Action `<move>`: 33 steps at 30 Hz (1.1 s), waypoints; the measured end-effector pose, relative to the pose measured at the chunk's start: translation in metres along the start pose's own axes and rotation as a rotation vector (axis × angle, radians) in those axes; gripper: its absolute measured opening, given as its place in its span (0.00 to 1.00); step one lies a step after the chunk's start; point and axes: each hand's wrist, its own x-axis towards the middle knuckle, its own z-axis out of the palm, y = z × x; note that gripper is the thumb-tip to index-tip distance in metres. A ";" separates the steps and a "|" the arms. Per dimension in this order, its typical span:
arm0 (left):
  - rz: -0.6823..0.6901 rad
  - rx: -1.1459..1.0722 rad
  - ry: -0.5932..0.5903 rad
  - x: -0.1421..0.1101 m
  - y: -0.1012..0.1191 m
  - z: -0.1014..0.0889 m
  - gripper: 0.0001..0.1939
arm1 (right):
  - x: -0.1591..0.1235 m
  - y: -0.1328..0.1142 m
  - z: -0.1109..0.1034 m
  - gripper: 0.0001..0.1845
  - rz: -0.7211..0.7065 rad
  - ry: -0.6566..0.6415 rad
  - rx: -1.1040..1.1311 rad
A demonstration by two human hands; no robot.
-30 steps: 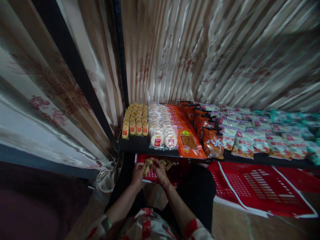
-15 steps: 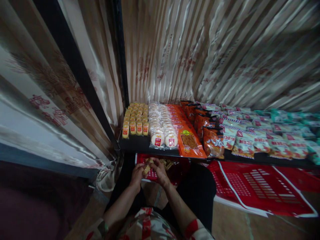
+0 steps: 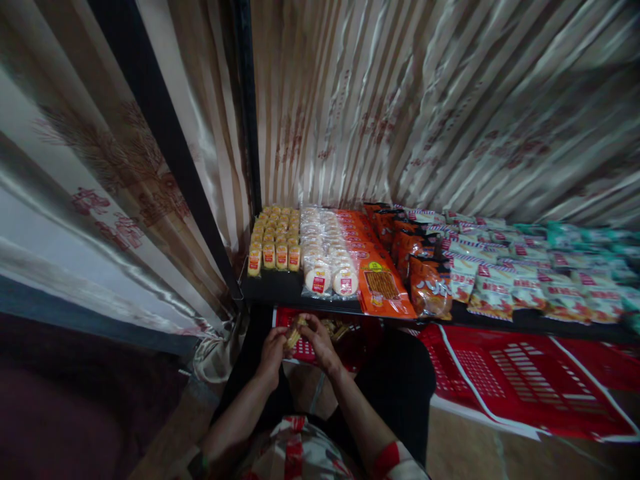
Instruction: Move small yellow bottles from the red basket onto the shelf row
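Between both hands is a small yellowish wrapped snack pack point(image 3: 295, 333), held over a red basket point(image 3: 360, 347) at the shelf's front edge. My left hand point(image 3: 273, 351) is closed on its left side. My right hand point(image 3: 319, 340) grips its upper right part, the fingers curled over it. More packs of the same colour point(image 3: 334, 329) lie in the basket. Rows of yellow wrapped snack packs point(image 3: 275, 240) stand upright at the left end of the black shelf point(image 3: 285, 281), beyond my hands.
Rightward along the shelf are round white crackers in clear wrap point(image 3: 330, 260), flat orange packets point(image 3: 383, 283), orange-black bags point(image 3: 430, 283) and several white bags point(image 3: 493, 287). Another red basket point(image 3: 525, 373) is on the right. A black post point(image 3: 170, 153) and curtains point(image 3: 360, 100) enclose the shelf.
The view has shifted slightly, so the shelf appears a little further right. Both hands still hold the snack pack in nearly the same place.
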 end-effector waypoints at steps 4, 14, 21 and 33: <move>0.062 0.013 -0.013 -0.004 0.002 -0.003 0.14 | -0.001 -0.006 0.004 0.18 0.011 -0.031 0.038; 0.125 0.037 -0.001 -0.010 0.011 -0.003 0.13 | -0.003 -0.019 0.011 0.17 -0.016 -0.068 0.038; 0.133 0.075 -0.027 -0.019 0.024 -0.004 0.19 | 0.000 -0.028 0.016 0.19 -0.051 -0.090 -0.106; 0.207 0.410 0.010 -0.011 0.026 -0.007 0.17 | 0.007 -0.042 0.022 0.13 -0.196 -0.037 -0.521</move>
